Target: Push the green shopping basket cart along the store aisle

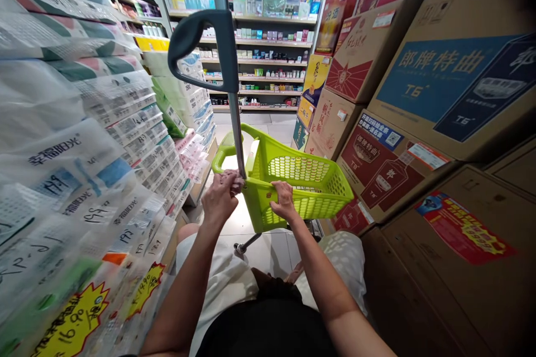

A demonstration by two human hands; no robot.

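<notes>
A lime-green shopping cart basket (260, 206) with slotted sides stands in front of my knees. From its near left corner rises a metal pole (236, 134) with a dark grey loop handle (231, 61) near the top. My left hand (218, 201) is closed on a crumpled, pinkish-brown cloth (238, 183), pressed at the foot of the pole by the basket's corner. My right hand (285, 202) grips the near rim of the basket, fingers curled over the edge. A white piece (252, 157) shows inside the basket's left end. Part of the cloth is hidden by my left fingers.
Stacked tissue packs (125, 122) with handwritten prices line the left side. Cardboard liquor cartons (452, 72) are piled close on the right. Beyond the tiled floor (272, 118), shelves of small goods (272, 47) span the back. A cart leg with a caster (240, 247) reaches toward me.
</notes>
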